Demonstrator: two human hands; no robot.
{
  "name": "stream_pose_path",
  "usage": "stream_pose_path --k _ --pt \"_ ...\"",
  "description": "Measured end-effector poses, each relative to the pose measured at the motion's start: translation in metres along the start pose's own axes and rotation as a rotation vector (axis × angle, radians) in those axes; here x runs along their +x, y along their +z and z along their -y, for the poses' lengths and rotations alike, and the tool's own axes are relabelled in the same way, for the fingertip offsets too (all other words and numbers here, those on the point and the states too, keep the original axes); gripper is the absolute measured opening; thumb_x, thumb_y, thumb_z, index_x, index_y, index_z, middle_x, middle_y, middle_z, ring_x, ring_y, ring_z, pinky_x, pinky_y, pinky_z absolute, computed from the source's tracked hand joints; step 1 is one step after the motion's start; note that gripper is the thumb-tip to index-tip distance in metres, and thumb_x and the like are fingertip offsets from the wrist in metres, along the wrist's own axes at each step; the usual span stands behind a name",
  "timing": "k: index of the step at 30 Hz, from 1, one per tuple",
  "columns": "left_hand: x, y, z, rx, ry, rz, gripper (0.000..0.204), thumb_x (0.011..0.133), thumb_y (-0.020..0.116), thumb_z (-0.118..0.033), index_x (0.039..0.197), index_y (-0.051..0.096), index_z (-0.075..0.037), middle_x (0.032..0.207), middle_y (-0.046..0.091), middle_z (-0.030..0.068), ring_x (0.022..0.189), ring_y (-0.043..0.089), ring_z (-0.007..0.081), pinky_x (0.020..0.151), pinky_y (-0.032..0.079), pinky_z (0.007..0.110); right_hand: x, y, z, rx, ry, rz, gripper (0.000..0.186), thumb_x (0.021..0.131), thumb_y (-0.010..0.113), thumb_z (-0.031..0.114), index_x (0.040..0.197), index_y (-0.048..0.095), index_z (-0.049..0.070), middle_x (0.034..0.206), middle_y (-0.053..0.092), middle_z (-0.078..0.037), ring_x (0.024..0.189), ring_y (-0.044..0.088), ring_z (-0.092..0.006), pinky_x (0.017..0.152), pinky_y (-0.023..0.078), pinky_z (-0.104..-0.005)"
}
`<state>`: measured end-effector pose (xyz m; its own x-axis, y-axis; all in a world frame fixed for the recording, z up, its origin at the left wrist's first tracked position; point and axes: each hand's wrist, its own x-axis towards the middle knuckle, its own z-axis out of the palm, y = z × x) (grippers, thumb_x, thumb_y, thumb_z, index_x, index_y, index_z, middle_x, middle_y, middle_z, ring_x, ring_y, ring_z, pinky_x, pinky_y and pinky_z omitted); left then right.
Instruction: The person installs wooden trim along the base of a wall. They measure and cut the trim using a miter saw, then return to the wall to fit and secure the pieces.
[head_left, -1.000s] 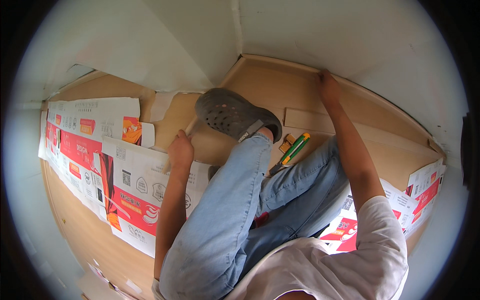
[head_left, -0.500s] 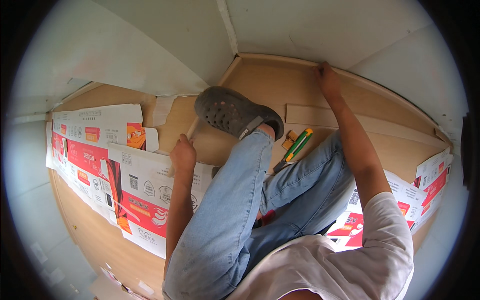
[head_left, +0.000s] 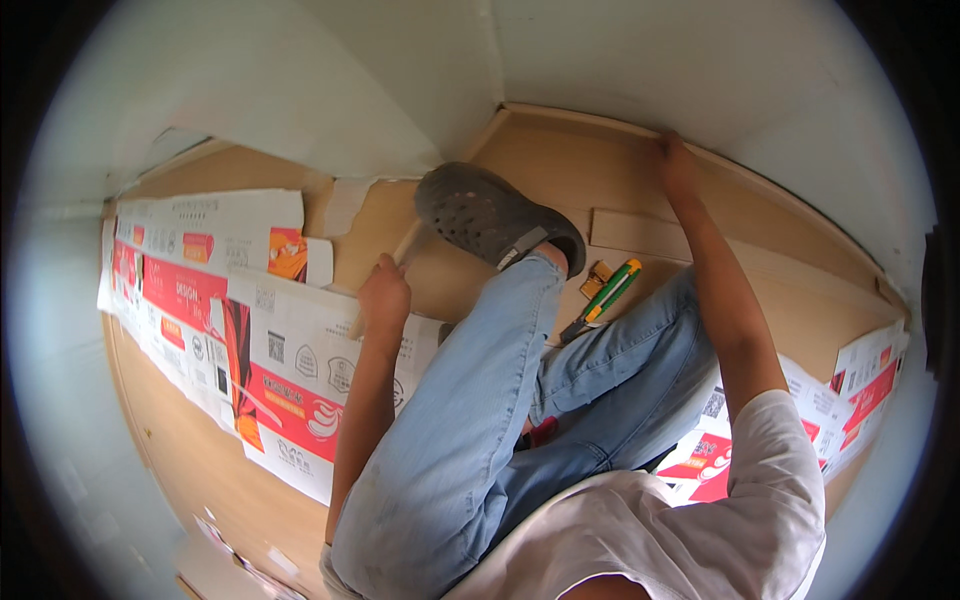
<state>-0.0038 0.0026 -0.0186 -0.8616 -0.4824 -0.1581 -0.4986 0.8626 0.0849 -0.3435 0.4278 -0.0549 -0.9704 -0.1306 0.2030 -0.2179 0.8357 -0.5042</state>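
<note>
My left hand (head_left: 384, 293) is closed around a narrow pale wooden stick (head_left: 408, 241), which sticks out above and below the fist. Its upper end comes close to my dark clog (head_left: 490, 215). Farther off to the right, my right hand (head_left: 674, 158) is at the thin pale trim strip (head_left: 590, 121) that runs along the base of the wall. Motion smears those fingers, so whether they pinch the strip does not show. Between my legs and a flat wooden board (head_left: 640, 232) lies a green and yellow utility knife (head_left: 606, 296), beside a small brownish-yellow piece (head_left: 597, 278).
Pale walls (head_left: 650, 60) meet in a corner just ahead. Printed cardboard sheets (head_left: 190, 290) in red and white cover the wood-coloured floor (head_left: 190, 420) at left, and more cardboard (head_left: 865, 385) lies at right. My bent legs (head_left: 450, 400) fill the middle.
The whole view has shifted slightly, moving the scene a little to the right. My left hand has come up a little with the stick; my right hand stays by the trim strip.
</note>
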Motion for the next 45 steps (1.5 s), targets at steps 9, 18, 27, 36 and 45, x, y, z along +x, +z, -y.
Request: stream_pose_path --k 9,18,27,36,45 --pt "-0.001 -0.002 0.001 0.008 -0.030 0.016 0.025 0.097 0.057 -0.029 0.102 0.054 -0.004 0.088 0.069 0.0184 0.081 0.070 0.0371 0.069 0.054 0.049 0.000 0.004 -0.012 -0.015 -0.012 0.011 0.032 0.094 0.062 0.036 0.100 0.063 0.005 0.093 0.071 -0.020 0.087 0.068 -0.0408 0.074 0.053 -0.0478" --pt "-0.004 -0.004 0.001 -0.138 -0.034 -0.004 0.027 0.097 0.056 -0.027 0.105 0.053 -0.001 0.093 0.068 0.0215 0.085 0.069 0.0396 0.073 0.054 0.050 0.001 0.005 -0.017 -0.071 -0.116 0.012 0.030 0.094 0.062 0.031 0.104 0.061 0.002 0.095 0.071 -0.021 0.088 0.068 -0.0406 0.075 0.053 -0.0484" --pt "-0.005 0.007 0.004 -0.153 -0.014 -0.145 0.016 0.092 0.052 -0.018 0.095 0.057 -0.003 0.084 0.069 0.0173 0.079 0.070 0.0338 0.066 0.055 0.046 -0.009 0.000 -0.005 0.033 -0.220 0.052 0.029 0.096 0.061 0.023 0.108 0.061 -0.003 0.101 0.068 -0.026 0.095 0.068 -0.0398 0.078 0.053 -0.0458" --pt "0.002 0.018 0.002 -0.191 -0.031 -0.170 0.017 0.091 0.049 -0.013 0.097 0.061 -0.004 0.087 0.070 0.0171 0.081 0.069 0.0344 0.068 0.054 0.047 -0.010 -0.004 -0.039 -0.251 -0.393 0.042 0.029 0.098 0.057 0.025 0.105 0.063 -0.003 0.097 0.068 -0.027 0.088 0.067 -0.0429 0.074 0.053 -0.0476" --pt "-0.001 0.020 -0.003 -0.229 -0.060 -0.191 0.017 0.089 0.050 -0.013 0.095 0.062 -0.003 0.089 0.070 0.0174 0.082 0.070 0.0339 0.069 0.055 0.046 -0.017 -0.021 -0.042 -0.148 -0.394 0.315 0.024 0.095 0.059 0.022 0.094 0.064 -0.002 0.084 0.067 -0.021 0.077 0.067 -0.0351 0.068 0.052 -0.0431"
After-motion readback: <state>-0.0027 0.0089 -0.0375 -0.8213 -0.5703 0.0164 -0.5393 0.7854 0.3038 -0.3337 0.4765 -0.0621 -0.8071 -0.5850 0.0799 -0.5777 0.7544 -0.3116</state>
